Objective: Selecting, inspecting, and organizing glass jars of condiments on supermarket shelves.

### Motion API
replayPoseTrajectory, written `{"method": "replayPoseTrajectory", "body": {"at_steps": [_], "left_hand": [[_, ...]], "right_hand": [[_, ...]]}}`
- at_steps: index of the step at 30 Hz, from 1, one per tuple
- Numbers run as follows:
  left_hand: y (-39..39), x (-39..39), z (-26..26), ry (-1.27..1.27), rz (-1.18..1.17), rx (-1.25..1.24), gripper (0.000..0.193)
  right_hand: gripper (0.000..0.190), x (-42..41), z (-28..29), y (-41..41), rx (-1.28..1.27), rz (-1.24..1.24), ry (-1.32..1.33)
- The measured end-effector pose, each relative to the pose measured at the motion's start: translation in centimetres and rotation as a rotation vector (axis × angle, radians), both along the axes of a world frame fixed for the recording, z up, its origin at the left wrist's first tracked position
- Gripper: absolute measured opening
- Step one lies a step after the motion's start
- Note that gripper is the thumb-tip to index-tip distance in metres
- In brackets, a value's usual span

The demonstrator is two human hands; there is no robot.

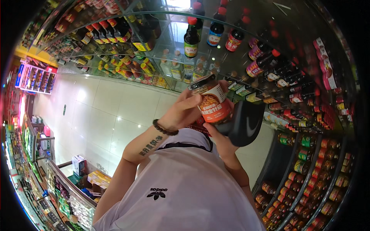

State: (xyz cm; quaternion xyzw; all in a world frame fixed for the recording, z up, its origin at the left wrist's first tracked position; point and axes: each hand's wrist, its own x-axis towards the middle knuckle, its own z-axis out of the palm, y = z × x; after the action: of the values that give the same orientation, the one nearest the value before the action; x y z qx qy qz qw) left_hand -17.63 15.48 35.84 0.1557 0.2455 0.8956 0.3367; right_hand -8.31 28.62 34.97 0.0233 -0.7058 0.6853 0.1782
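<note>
My left hand [185,111], with a dark bead bracelet at its wrist, holds a glass jar of food [215,105] tilted in front of my waist. The jar has a dark lid and an orange-and-white label with writing and a picture of food. My left thumb lies across the label's side, and fingertips show behind the jar. Just right of it, my right hand [224,144] grips a black plastic handheld device [247,124] with a broad rounded head. The device partly hides the right fingers and sits close to the jar's base; whether they touch I cannot tell.
Glass shelves [162,14] ahead carry sauce bottles [191,40] and clear bottles [176,68]. At right stands a sloped rack of jars [303,173]. Pale floor tiles [115,106] stretch to the left, with cartons [98,179] and a goods display [37,76] beyond.
</note>
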Motion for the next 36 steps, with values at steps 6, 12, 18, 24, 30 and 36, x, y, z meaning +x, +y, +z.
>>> {"method": "replayPoseTrajectory", "body": {"at_steps": [6, 12, 18, 24, 30, 36], "left_hand": [[-1.4, 0.1, 0.1, -0.034, 0.107, 0.121, 0.087], [-4.0, -0.6, 0.1, -0.089, 0.092, 0.345, 0.083], [-4.7, -0.4, -1.2, -0.046, 0.015, 0.651, 0.085], [-6.2, -0.4, -0.6, -0.043, 0.054, 0.657, 0.086], [-7.1, -0.5, -1.3, -0.028, 0.068, 0.644, 0.089], [-7.6, -0.2, -1.2, -0.006, 0.061, 0.511, 0.089]], "right_hand": [[0.078, -0.2, 2.1, -1.6, 0.332, 0.017, 0.191], [0.055, 3.0, -0.1, 0.5, 0.464, 0.121, 0.037], [0.052, 4.5, 4.3, 0.8, -0.162, 0.502, -0.275], [0.053, 4.6, 6.4, -1.8, -0.288, 0.415, -0.431], [0.041, 4.6, 6.0, -2.8, -0.339, 0.401, -0.487], [0.032, 4.9, 5.7, -3.3, -0.342, 0.391, -0.51]]}}
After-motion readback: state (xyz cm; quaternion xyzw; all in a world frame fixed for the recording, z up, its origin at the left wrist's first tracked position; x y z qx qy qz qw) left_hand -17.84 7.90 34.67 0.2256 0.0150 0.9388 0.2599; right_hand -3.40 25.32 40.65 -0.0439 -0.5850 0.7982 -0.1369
